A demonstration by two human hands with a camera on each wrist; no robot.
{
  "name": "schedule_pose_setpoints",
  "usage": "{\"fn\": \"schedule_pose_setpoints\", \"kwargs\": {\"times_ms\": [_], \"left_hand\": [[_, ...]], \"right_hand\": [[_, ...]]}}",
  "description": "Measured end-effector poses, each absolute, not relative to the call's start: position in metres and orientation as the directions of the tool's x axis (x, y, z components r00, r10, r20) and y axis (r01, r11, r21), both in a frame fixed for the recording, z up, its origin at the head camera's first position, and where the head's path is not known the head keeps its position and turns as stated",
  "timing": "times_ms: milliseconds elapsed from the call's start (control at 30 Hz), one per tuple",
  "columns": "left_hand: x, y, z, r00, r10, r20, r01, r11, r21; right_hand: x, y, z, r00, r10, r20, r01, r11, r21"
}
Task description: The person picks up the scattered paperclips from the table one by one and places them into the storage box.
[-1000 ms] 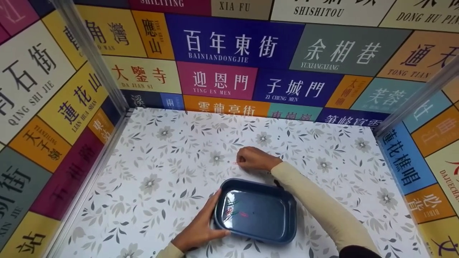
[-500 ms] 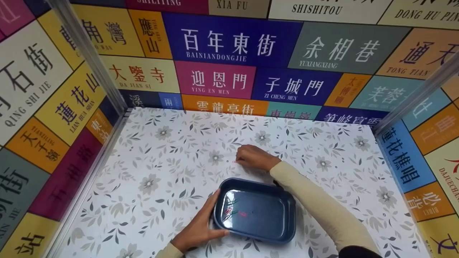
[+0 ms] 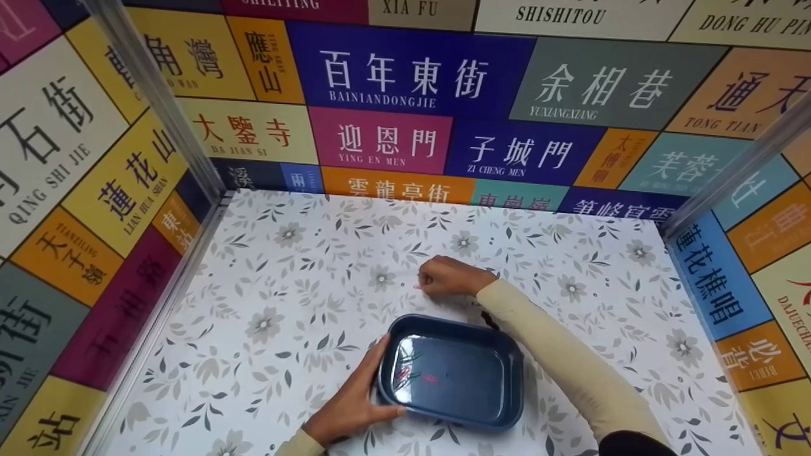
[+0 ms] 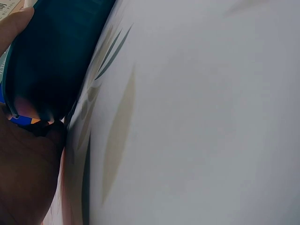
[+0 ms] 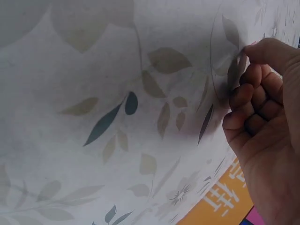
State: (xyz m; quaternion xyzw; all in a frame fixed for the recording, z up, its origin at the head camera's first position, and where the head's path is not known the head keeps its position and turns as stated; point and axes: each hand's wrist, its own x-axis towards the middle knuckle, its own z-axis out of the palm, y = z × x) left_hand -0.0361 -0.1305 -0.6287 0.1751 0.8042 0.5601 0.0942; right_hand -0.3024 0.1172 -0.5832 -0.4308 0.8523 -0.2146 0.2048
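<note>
Head view: a person's right hand (image 3: 447,278) curls its fingers (image 5: 251,96) to pinch a small pink item (image 3: 416,287), too small to identify, off the floral-papered bench (image 3: 285,304) near its middle, while the left hand (image 3: 355,402) wraps the near-left corner of a dark blue tray (image 3: 507,405) holding a few small coloured pieces (image 3: 412,375). The pick-up step appears under way, and the next move likely calls for a firm pinch and a short carry over the tray's rim. Walls papered with colourful street-name signs (image 3: 412,79) enclose the bench on three sides.
</note>
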Motion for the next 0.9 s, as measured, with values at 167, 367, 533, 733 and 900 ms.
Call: {"fn": "schedule_pose_setpoints", "kwargs": {"times_ms": [167,367,533,733,900], "left_hand": [[-0.037,-0.130,-0.628,-0.919,0.393,0.029,0.160,0.305,0.939],[-0.037,-0.130,-0.627,-0.922,0.385,0.030,0.164,0.321,0.933],[-0.034,-0.130,-0.627,-0.926,0.375,0.041,0.170,0.320,0.932],[-0.034,-0.130,-0.628,-0.925,0.379,0.018,0.149,0.320,0.936],[-0.035,-0.130,-0.629,-0.924,0.381,0.017,0.146,0.313,0.939]], "right_hand": [[-0.300,0.123,-0.578,-0.552,-0.823,-0.133,-0.644,0.522,-0.560],[-0.296,0.126,-0.564,-0.575,-0.813,-0.094,-0.644,0.520,-0.561],[-0.292,0.124,-0.554,-0.573,-0.816,-0.082,-0.642,0.508,-0.575],[-0.278,0.121,-0.542,-0.534,-0.845,-0.036,-0.666,0.447,-0.597],[-0.265,0.118,-0.533,-0.509,-0.861,0.007,-0.698,0.408,-0.588]]}}
